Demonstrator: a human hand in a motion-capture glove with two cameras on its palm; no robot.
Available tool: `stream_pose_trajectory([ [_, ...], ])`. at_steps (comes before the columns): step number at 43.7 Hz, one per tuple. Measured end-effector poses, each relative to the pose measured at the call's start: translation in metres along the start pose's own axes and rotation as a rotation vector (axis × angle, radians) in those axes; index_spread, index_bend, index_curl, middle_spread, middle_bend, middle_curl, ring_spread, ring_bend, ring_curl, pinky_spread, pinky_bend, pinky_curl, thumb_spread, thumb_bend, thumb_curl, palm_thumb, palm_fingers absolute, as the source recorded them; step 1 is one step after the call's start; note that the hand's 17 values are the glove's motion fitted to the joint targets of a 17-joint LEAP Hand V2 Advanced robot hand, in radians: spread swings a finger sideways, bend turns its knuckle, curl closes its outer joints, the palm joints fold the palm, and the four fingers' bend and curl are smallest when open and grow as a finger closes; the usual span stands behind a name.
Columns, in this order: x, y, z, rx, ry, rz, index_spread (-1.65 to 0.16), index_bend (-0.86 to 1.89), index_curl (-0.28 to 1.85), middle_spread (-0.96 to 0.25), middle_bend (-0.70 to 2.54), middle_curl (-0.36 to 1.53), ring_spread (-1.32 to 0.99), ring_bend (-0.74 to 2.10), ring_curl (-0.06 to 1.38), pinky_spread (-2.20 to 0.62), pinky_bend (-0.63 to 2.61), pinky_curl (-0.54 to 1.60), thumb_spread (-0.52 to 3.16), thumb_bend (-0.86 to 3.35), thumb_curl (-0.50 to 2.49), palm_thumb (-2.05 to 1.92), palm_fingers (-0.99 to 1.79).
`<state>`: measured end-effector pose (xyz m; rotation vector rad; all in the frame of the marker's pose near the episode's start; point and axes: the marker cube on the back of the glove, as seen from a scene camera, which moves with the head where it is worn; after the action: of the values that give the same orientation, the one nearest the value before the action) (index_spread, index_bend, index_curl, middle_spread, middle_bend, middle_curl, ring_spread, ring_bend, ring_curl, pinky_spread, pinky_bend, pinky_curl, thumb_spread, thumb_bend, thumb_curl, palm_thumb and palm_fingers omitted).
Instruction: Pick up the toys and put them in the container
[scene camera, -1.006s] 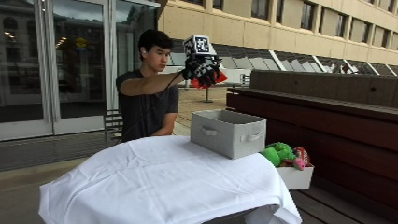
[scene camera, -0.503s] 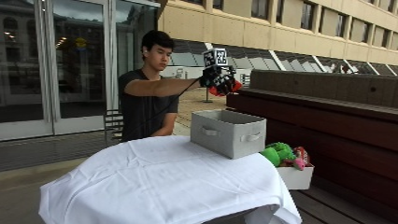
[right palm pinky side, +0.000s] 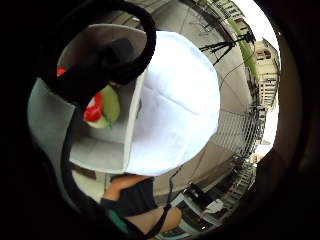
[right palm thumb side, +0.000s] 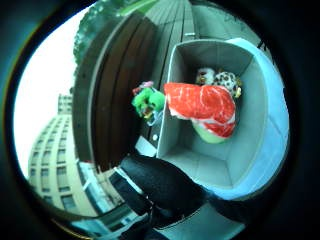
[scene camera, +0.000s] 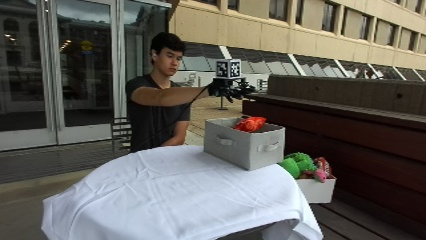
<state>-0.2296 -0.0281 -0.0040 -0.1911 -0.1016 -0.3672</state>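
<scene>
**Inspector:** Starting with the largest item: a table under a white cloth (scene camera: 173, 195), with a grey fabric container (scene camera: 243, 143) standing near its far corner. Beside the table, lower down, a white bin (scene camera: 317, 189) holds more toys, among them a green plush (scene camera: 297, 164).

**Assistant:** And the toy in hand?

**Inspector:** Not in hand. The red toy (scene camera: 251, 124) sits at the container's mouth, level with the rim; whether it is falling or resting on what lies below, I cannot tell. The thumb-side palm view shows it above the container's floor, with a pale green piece under it and a spotted plush (right palm thumb side: 226, 80) in the far corner.

**Assistant:** The grip?

**Inspector:** The gloved right hand (scene camera: 229, 90) hangs well above the container with its fingers spread and nothing between them.

**Assistant:** So which step is this?

**Inspector:** My judgement: the release of one toy into the container. Toys in the white bin are not yet dealt with, so the task looks partly done.

**Assistant:** Next move?

**Inspector:** Likely a reach down past the table edge to the bin, the hand kept spread until it is over a single toy, the green plush being uppermost.
</scene>
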Motion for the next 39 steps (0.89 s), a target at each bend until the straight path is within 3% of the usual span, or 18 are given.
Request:
stream_pose_trajectory([
  [5, 0.022, 0.013, -0.006, 0.097, 0.054, 0.082, -0.29, -0.02, 0.44, -0.01, 0.20, 0.56, -0.04, 0.69, 0.34, -0.10, 1.44, 0.48, 0.87, -0.14, 0.46, -0.18, -0.23],
  [20, 0.158, 0.079, -0.010, 0.261, 0.179, 0.293, -0.29, 0.08, 0.30, 0.00, 0.22, 0.52, 0.04, 0.40, 0.26, 0.02, 1.11, 0.36, 0.87, -0.14, 0.29, -0.19, -0.23],
  [32, 0.223, 0.121, 0.023, 0.231, 0.197, 0.384, -0.30, 0.10, 0.26, -0.01, 0.20, 0.49, 0.05, 0.32, 0.24, 0.04, 0.99, 0.32, 0.89, -0.13, 0.22, -0.18, -0.14],
  [39, 0.221, 0.140, 0.026, 0.218, 0.168, 0.487, -0.31, 0.12, 0.25, -0.01, 0.19, 0.48, 0.06, 0.28, 0.24, 0.05, 0.93, 0.30, 0.90, -0.12, 0.19, -0.17, -0.13],
])
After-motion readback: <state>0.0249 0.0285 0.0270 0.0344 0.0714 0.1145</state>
